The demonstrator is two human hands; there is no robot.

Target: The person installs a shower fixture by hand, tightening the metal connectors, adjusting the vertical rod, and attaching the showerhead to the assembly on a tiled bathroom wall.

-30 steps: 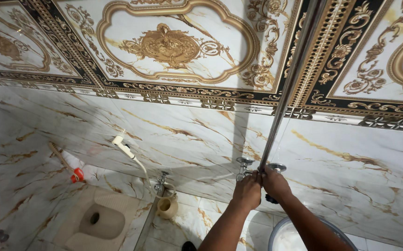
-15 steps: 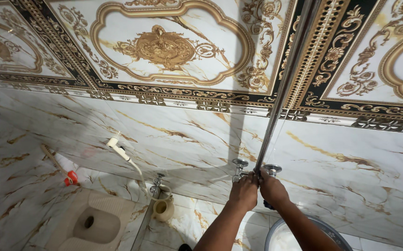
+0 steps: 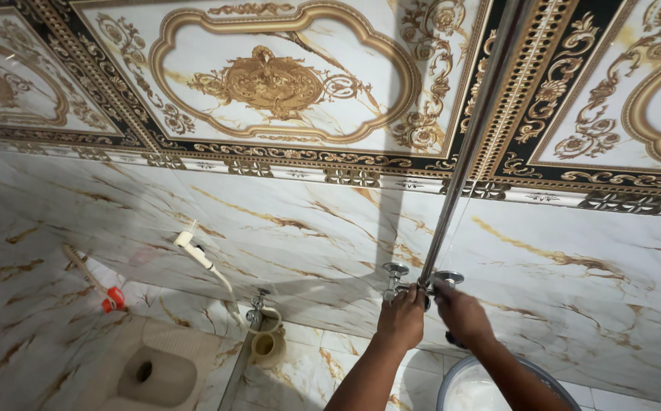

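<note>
- Chrome shower pipe (image 3: pixel 464 164) runs up the marble wall (image 3: pixel 308 221) from a wall mixer valve (image 3: pixel 422 280), across the ornate gold-and-black tile border (image 3: pixel 285 156).
- Valve sits low on the wall, right of centre, with two round knobs, one on each side of the pipe foot.
- Left hand (image 3: pixel 401 318): fingers clenched around the pipe base just below the left knob.
- Right hand (image 3: pixel 461 313): fingers wrapped at the fitting under the right knob; whether they grip the knob or the pipe I cannot tell.
- Below the right forearm: rim of a round basin (image 3: pixel 452 380).
- Further left: small tap (image 3: pixel 256 308), tan mug (image 3: pixel 268 346), white hand sprayer (image 3: pixel 193 250), floor toilet pan (image 3: pixel 148 373), red-tipped brush (image 3: pixel 112 298).
</note>
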